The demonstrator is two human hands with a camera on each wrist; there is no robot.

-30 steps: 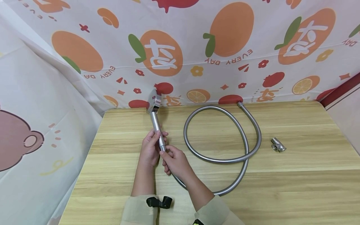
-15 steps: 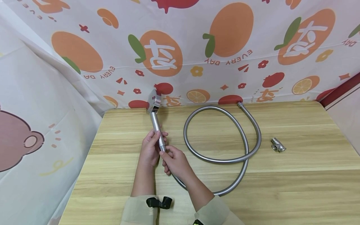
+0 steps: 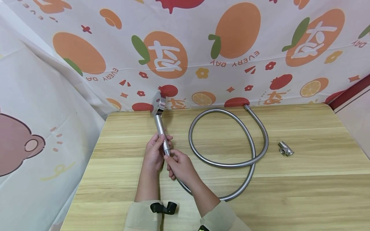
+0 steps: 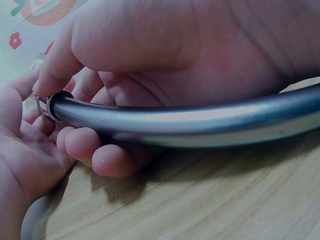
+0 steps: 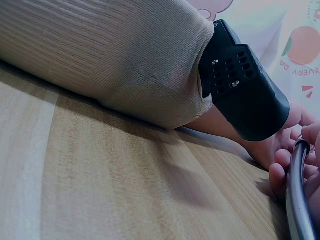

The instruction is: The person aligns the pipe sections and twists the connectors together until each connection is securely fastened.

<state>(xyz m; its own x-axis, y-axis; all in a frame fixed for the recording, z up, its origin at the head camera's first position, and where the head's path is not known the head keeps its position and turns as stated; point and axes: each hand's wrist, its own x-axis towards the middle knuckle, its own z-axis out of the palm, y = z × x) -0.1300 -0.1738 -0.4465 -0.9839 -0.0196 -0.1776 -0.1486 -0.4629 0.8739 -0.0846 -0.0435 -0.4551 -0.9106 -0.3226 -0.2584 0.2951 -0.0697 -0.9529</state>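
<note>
A chrome hand shower stretches away from me over the table, its round head at the back edge near the printed cloth. My left hand grips the lower part of its handle. At the handle's base, my right hand pinches the end of a grey metal shower hose. In the left wrist view, a thumb and fingertips are at the collar where hose meets handle, and the hose runs under the right palm. The right fingers partly hide the joint.
The hose loops across the wooden table, its free end at the back edge. A small chrome fitting lies to the right. Printed cloth hangs behind. A black wrist camera sits at the left sleeve.
</note>
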